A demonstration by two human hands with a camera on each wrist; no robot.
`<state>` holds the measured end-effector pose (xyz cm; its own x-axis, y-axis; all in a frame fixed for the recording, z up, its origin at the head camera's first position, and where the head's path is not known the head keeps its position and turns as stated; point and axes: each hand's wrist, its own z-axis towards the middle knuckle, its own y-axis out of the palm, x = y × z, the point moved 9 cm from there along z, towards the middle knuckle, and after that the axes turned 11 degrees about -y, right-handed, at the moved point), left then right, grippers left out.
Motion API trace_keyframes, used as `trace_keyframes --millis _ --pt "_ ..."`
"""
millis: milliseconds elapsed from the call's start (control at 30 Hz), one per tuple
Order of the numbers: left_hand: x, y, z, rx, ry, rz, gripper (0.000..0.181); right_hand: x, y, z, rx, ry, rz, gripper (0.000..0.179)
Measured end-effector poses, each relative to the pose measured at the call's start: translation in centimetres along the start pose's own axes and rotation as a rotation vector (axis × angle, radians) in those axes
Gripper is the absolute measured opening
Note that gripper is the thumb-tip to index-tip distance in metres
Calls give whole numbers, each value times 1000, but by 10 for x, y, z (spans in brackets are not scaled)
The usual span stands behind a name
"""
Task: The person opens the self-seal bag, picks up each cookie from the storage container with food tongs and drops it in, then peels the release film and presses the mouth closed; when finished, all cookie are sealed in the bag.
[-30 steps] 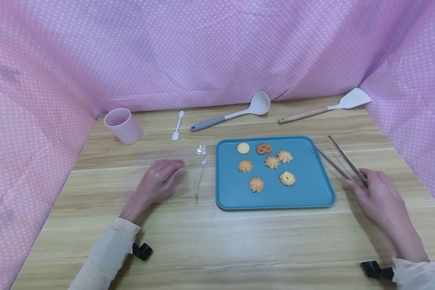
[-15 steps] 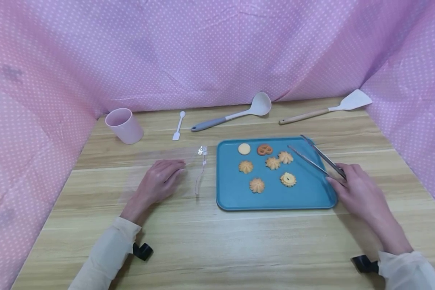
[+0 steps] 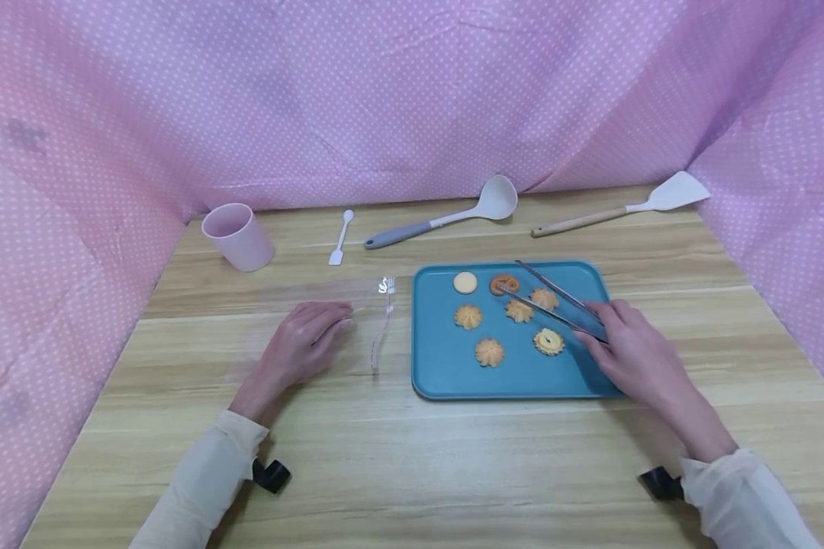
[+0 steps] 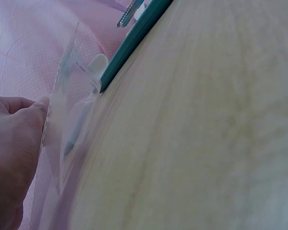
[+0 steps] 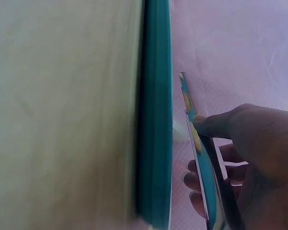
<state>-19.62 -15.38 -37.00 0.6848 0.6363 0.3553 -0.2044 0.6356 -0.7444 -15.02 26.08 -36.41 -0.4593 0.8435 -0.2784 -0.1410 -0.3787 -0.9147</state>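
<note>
My right hand [image 3: 632, 354] grips metal tongs [image 3: 556, 309] over the right part of the blue tray [image 3: 446, 381]. Their arms stand apart, with the tips above the pretzel-shaped cookie [image 3: 504, 285]. Several other cookies lie on the tray, among them a pale round one [image 3: 465, 283], a flower-shaped one [image 3: 489, 352] and a ring-topped one [image 3: 548, 342]. Left of the tray, my left hand [image 3: 305, 343] pinches the upper layer of a clear plastic bag [image 3: 364, 343]. The left wrist view shows the bag [image 4: 69, 120] held up with its mouth spread toward the tray's side.
Along the back of the wooden table [image 3: 412, 473] lie a ladle [image 3: 446, 217], a white spatula [image 3: 625, 207] and a small white measuring spoon [image 3: 341, 238]. A pink cup [image 3: 239, 238] stands at the back left. Pink dotted cloth [image 3: 398, 99] hangs behind and at both sides.
My right hand has carried the tongs leftward from beside the tray to over the cookies, their tips reaching the pretzel-shaped cookie. The left hand and the bag have stayed in place.
</note>
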Motion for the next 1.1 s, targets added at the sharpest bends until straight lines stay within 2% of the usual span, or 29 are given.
trace_keyframes --millis 400,900,1100 --pt "1 0 0 -7 4 10 27 -26 13 31 -45 -121 -22 48" --pt "1 1 0 10 16 -2 29 -36 18 44 -38 -191 -49 37" --pt "1 1 0 6 15 -8 28 -36 20 46 -53 -191 -46 35"
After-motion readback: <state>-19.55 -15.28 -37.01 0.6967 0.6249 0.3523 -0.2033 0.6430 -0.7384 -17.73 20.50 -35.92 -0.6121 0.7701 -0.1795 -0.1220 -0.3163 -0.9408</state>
